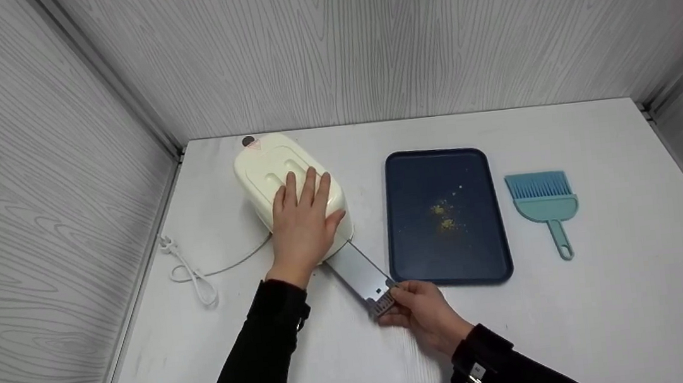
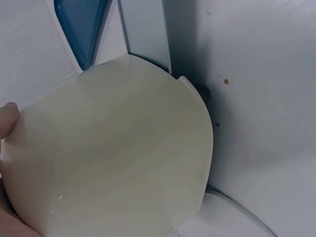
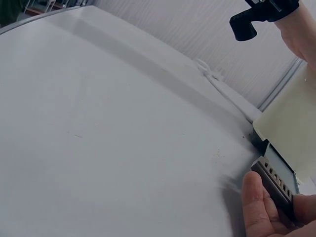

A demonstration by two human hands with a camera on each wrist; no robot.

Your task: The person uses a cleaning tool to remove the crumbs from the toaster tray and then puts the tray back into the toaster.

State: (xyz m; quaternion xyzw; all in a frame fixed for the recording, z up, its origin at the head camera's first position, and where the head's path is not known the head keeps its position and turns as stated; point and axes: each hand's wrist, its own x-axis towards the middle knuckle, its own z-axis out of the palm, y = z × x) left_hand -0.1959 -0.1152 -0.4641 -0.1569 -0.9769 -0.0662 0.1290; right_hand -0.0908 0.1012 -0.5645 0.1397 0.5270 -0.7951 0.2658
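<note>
A cream toaster [image 1: 260,169] with a rounded top stands on the left side of the table. My left hand [image 1: 303,228] rests on its top, fingers straight and spread. From the toaster's near end sticks out a metal crumb tray [image 1: 357,271], its inner end hidden inside the body. My right hand [image 1: 425,311] pinches the tray's slotted grey end between thumb and fingers. In the right wrist view, fingers [image 3: 254,200] lie along the underside of that grey end. The left wrist view shows the toaster's smooth cream end wall [image 2: 108,143] above the metal strip.
A dark blue tray [image 1: 443,257] with yellowish crumbs [image 1: 446,223] lies to the right. Beyond it is a teal brush and dustpan set [image 1: 546,205]. The toaster's white cord [image 1: 199,282] lies looped at the left. Grey panels [image 1: 364,43] enclose the table's back and sides.
</note>
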